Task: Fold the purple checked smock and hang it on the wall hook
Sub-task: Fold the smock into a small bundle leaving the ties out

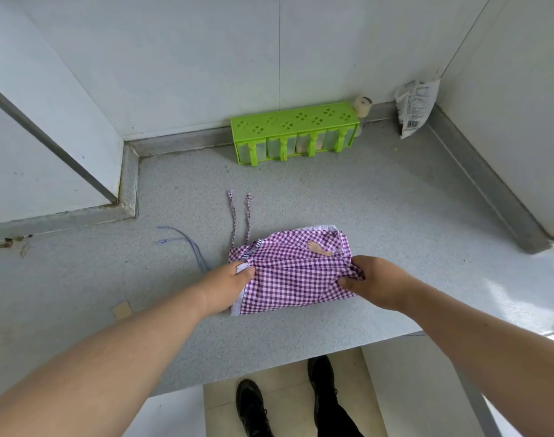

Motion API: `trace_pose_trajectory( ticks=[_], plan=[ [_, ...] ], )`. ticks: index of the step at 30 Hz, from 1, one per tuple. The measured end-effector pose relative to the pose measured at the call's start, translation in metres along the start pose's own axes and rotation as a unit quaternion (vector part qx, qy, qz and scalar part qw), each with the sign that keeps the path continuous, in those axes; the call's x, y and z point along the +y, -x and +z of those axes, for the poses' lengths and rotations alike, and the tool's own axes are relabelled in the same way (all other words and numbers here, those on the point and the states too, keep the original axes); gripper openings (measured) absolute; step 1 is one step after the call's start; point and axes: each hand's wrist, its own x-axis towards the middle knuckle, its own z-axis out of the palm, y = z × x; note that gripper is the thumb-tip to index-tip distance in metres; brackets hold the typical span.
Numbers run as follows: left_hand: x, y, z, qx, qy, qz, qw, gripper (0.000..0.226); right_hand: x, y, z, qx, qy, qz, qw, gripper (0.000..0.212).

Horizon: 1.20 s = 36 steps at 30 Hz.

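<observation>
While hands [300,285] pinch edges, checked smock [296,279] folded rectangular.

Folded purple checked smock [296,275] (ties trailing)

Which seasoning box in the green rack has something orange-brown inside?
The third box from the left in the green rack: orange-brown contents show through it; the other three look pale.

Beside the smock [293,272], the fingertips of both hands are tucked under its cloth. Contents of the green rack [294,134] behind it are too blurred to tell.
</observation>
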Motion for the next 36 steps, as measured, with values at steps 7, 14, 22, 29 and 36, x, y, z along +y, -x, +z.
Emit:
trace_pose_trajectory(
  ticks=[7, 14, 22, 29, 36],
  plan=[
    [-0.005, -0.005, 0.006, 0.025, 0.102, -0.043, 0.994, 0.027, -0.017, -0.017, -0.002, 0.035, 0.076, -0.030, 0.996, 0.031],
    [-0.002, -0.012, 0.005, 0.109, 0.147, -0.060, 0.981, 0.040, -0.043, -0.054, -0.005, 0.068, 0.108, 0.026, 0.991, 0.045],
    [0.004, -0.014, -0.001, 0.159, -0.396, 0.214, 0.878, 0.082, -0.055, -0.076, 0.000, 0.060, 0.149, 0.052, 0.986, 0.051],
    [0.019, -0.044, 0.017, 0.052, -0.443, 0.153, 0.882, 0.085, -0.056, -0.088, 0.000, 0.071, 0.154, 0.053, 0.984, 0.049],
    [0.006, -0.056, 0.024, 0.112, -0.456, 0.170, 0.866, 0.071, -0.055, -0.100, 0.005, 0.079, 0.163, 0.077, 0.980, 0.045]
  ],
)
